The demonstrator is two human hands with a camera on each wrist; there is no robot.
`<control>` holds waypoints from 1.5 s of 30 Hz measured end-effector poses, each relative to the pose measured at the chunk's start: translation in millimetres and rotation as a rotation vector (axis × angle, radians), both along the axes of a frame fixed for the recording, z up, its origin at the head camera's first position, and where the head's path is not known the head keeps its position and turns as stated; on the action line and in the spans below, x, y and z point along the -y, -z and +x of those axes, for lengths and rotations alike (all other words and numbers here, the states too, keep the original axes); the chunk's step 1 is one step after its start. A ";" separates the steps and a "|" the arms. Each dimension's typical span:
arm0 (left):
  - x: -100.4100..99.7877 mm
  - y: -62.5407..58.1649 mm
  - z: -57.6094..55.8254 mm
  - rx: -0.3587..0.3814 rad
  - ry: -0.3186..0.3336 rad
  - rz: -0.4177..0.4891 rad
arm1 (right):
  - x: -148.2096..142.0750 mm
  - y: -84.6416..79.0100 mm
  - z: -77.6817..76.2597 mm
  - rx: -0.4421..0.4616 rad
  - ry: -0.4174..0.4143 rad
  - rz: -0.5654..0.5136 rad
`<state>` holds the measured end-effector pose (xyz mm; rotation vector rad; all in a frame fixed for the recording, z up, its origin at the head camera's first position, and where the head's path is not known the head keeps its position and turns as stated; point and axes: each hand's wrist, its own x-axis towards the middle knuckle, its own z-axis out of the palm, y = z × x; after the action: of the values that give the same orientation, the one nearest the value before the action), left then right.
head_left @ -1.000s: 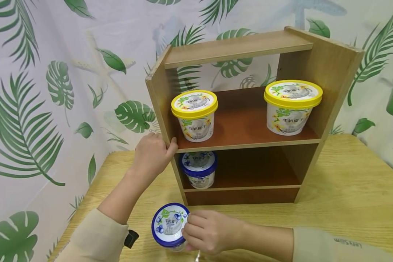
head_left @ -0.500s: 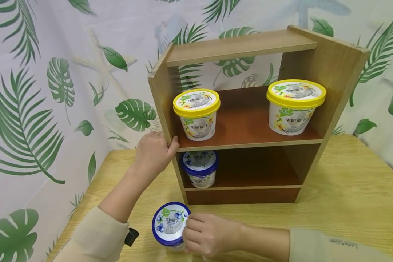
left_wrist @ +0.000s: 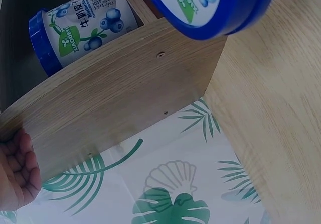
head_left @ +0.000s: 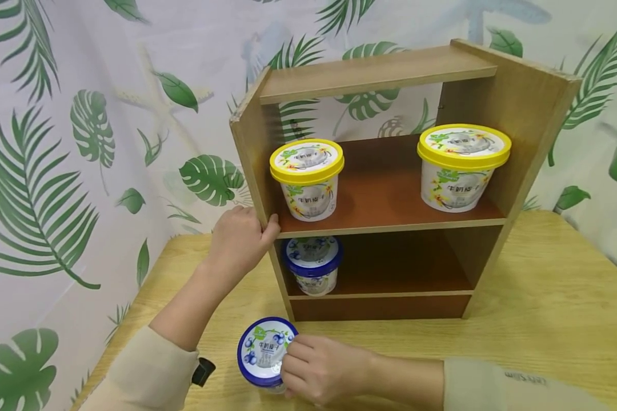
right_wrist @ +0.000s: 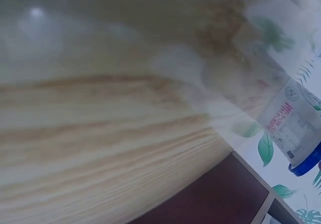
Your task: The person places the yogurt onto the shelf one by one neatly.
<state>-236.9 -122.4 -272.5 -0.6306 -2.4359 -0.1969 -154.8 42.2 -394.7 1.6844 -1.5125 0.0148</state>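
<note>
My left hand (head_left: pixel 241 240) grips the left side of a small wooden shelf (head_left: pixel 385 230), thumb over its front edge. In the left wrist view its curled fingers (left_wrist: pixel 29 166) rest against the side panel. In front of the shelf, my right hand (head_left: pixel 324 368) holds a tub with a blue lid and blueberry print (head_left: pixel 267 351) by its right side. The lid faces up toward the head camera, and the thumb is mostly hidden. The right wrist view shows the printed side of this tub (right_wrist: pixel 291 126). A similar blue-lidded tub (head_left: pixel 313 265) stands at the lower shelf's left end.
Two yellow-lidded tubs stand on the upper shelf, one at the left (head_left: pixel 308 180) and one at the right (head_left: pixel 463 168). The shelf stands on a wood-grain table (head_left: pixel 555 319). Behind it hangs a white leaf-patterned backdrop (head_left: pixel 185 131).
My right hand shifts very slightly left at the tub. A small shiny bit below that hand one second ago no longer shows. The left hand keeps its place on the shelf.
</note>
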 end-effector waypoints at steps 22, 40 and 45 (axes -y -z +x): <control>1.2 1.6 0.0 0.026 -0.008 0.034 | 9.5 11.0 -6.9 0.038 -0.022 -0.002; -0.2 1.6 0.7 0.039 -0.016 0.029 | -1.0 13.3 -11.1 -0.063 -0.110 -0.008; -0.3 1.3 0.3 0.026 -0.014 0.024 | -5.0 15.6 -9.2 -0.028 -0.099 0.007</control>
<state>-236.6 -122.1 -273.9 -0.6031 -2.4585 -0.2299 -164.0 47.2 -410.3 1.7564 -1.4093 0.0380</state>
